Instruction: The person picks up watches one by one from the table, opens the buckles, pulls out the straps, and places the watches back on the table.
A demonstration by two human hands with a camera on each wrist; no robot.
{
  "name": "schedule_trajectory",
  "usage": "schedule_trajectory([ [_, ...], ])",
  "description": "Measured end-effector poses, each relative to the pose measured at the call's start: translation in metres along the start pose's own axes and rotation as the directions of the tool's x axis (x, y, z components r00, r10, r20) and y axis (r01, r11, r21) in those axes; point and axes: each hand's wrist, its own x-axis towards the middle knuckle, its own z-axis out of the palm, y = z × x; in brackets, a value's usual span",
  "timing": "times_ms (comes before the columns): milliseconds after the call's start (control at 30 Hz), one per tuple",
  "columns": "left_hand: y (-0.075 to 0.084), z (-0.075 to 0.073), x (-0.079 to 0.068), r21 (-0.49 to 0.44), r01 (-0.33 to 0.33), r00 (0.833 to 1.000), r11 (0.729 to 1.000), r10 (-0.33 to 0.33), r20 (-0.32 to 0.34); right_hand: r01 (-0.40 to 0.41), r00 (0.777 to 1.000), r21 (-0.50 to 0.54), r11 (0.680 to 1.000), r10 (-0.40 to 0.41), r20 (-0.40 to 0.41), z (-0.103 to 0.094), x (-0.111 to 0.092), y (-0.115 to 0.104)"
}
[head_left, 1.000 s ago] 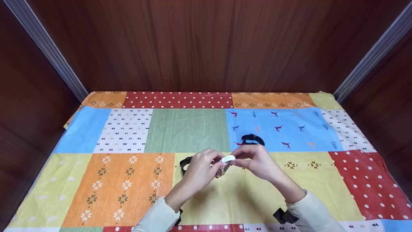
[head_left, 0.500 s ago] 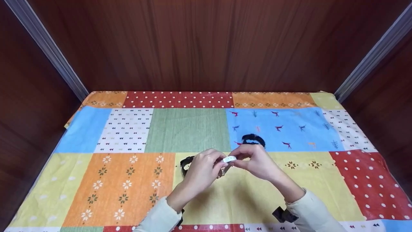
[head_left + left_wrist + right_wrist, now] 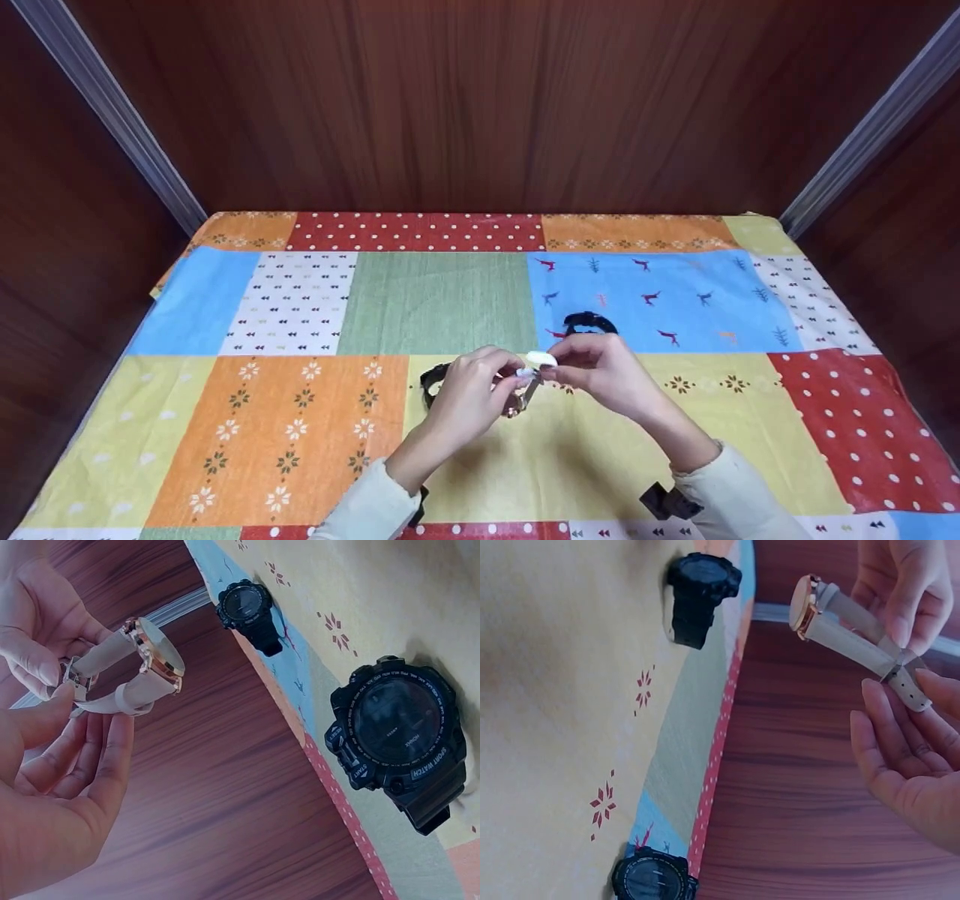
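A wristwatch with a rose-gold case [image 3: 161, 649] and a pale strap [image 3: 855, 645] is held up between my two hands. My left hand [image 3: 472, 386] pinches the strap beside the metal buckle [image 3: 71, 679]. Thumb and fingers of my right hand [image 3: 607, 379] grip the strap's holed end [image 3: 913, 694], which runs through the buckle. In the head view a white bit of strap [image 3: 541, 360] stands up between the fingertips, while the case hangs lower, partly covered by the left hand. The strap forms a closed loop in the left wrist view.
Two black sport watches lie on the patchwork tablecloth [image 3: 442, 300]. One black watch [image 3: 397, 727] is just beyond my left hand, the other black watch [image 3: 590, 324] behind my right. Brown wood-grain panels [image 3: 480, 105] enclose the back and sides.
The white strap end has tilted upward and separated from the piece at my left fingertips. My right hand has shifted slightly to the right; the left has barely moved.
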Motion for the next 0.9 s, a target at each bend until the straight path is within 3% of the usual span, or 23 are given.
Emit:
schedule_trajectory([
  [433, 0.0011, -0.0013, -0.0003, -0.012, 0.047, 0.999, 0.999, -0.047, 0.02, -0.004, 0.999, 0.136, 0.991, -0.002, 0.045, -0.0046, -0.0012, 0.0036],
  [700, 0.0017, -0.0007, 0.0008, -0.015, 0.068, 0.997, 0.998, -0.068, 0.043, 0.002, 0.999, 0.117, 0.993, -0.007, 0.039, -0.0053, 0.0002, 0.0034],
  [900, 0.0026, -0.0009, 0.0014, -0.004, 0.044, 0.998, 0.999, -0.043, 0.043, 0.043, 0.999, 0.107, 0.993, -0.044, 0.011, -0.0049, 0.0003, 0.0024],
])
